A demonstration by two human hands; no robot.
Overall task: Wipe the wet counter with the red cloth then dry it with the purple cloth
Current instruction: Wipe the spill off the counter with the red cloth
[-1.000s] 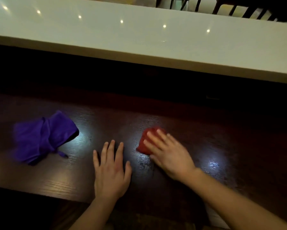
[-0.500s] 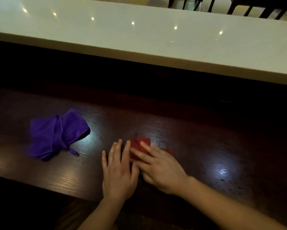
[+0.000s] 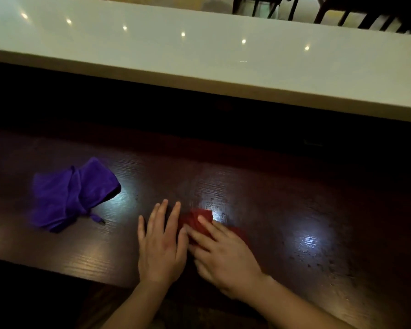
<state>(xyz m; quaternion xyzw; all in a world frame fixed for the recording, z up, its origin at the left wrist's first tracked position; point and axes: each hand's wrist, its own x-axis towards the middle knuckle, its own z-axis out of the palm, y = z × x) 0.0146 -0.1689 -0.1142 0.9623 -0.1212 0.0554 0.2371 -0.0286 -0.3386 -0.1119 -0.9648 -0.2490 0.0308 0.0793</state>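
Head view: a right hand (image 3: 226, 254) presses a crumpled red cloth (image 3: 196, 220) flat against a dark wood-grain tabletop (image 3: 283, 210), fingers (image 3: 205, 225) spread and laid over the fabric rather than pinching it. Only the cloth's far edge and a sliver beyond the knuckles show; the rest is hidden beneath the palm. The hand is slightly blurred. Just beside it, touching along the thumb side, the left hand (image 3: 160, 248) rests palm-down on the bare wood, fingers extended and slightly apart, holding nothing.

A purple cloth (image 3: 72, 194), bunched with a small loop tag trailing from its near edge, lies on the same tabletop well apart to the left. Glossy patches reflect overhead light beside the purple cloth, just beyond the red cloth and further right, where dark specks or droplets scatter across the surface; whether they are water cannot be told in the dim light.

Beyond a deep shadowed gap runs a raised pale ledge (image 3: 223, 60) dotted with small light reflections. Dark chair legs (image 3: 294, 8) are cut off at the top edge. Both forearms leave the frame at the bottom.
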